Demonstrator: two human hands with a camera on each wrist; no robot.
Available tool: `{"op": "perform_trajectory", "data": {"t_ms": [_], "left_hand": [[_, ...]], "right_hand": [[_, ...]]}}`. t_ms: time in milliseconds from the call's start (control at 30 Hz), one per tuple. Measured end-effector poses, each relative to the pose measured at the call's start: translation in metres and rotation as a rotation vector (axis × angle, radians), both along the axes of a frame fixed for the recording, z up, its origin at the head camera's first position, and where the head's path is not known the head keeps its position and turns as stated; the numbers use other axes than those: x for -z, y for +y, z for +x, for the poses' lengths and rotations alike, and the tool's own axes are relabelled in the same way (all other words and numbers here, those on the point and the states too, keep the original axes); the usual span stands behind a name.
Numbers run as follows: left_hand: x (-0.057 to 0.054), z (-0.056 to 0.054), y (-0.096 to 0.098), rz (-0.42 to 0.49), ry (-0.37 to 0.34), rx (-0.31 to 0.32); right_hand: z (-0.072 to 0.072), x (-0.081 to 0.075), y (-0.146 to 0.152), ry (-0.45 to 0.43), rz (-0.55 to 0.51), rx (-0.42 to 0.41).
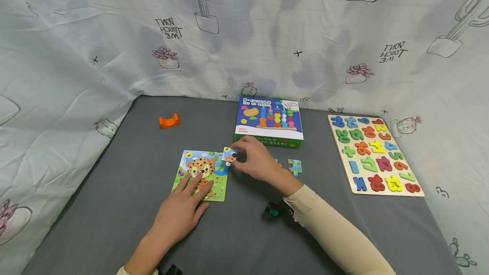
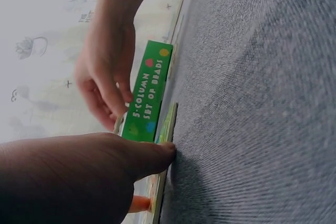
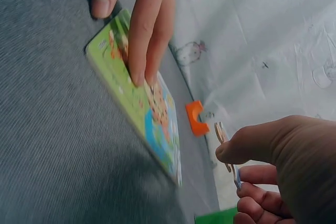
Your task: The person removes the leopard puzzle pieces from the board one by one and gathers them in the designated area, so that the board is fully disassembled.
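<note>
A leopard jigsaw puzzle (image 1: 218,186) in a flat board lies on the grey cloth before me. My left hand (image 1: 178,212) rests on its lower left part, fingers spread and fairly straight. Over the board's upper right corner, my right hand (image 1: 257,160) pinches a small jigsaw piece (image 1: 229,155) between thumb and fingers. In the right wrist view that piece (image 3: 235,176) is seen edge-on, held above the board (image 3: 123,95). Another jigsaw piece (image 1: 295,166) lies to the right of the right hand, and a further one is mostly hidden behind that wrist.
A bead-set box (image 1: 269,122) stands just beyond the right hand. An orange arch-shaped block (image 1: 169,121) sits at the back left. On the right lies a wooden board (image 1: 349,169) of coloured numbers and signs. A patterned curtain (image 1: 244,50) hangs behind the table.
</note>
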State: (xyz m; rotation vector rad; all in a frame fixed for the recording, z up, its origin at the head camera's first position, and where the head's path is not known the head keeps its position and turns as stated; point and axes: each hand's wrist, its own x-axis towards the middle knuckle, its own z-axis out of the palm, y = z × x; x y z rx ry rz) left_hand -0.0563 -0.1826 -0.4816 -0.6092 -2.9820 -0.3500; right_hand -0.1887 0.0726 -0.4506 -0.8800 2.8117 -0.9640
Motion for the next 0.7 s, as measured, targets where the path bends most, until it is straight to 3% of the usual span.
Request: {"op": "perform_trajectory", "data": {"t_ms": [300, 700], "left_hand": [[0.000, 0.000, 0.000, 0.008, 0.007, -0.001], [0.001, 0.000, -0.001, 0.019, 0.013, 0.006]], "right_hand": [[0.000, 0.005, 0.025, 0.001, 0.032, 0.030], [-0.001, 0.018, 0.029, -0.043, 0.098, 0.013]]}}
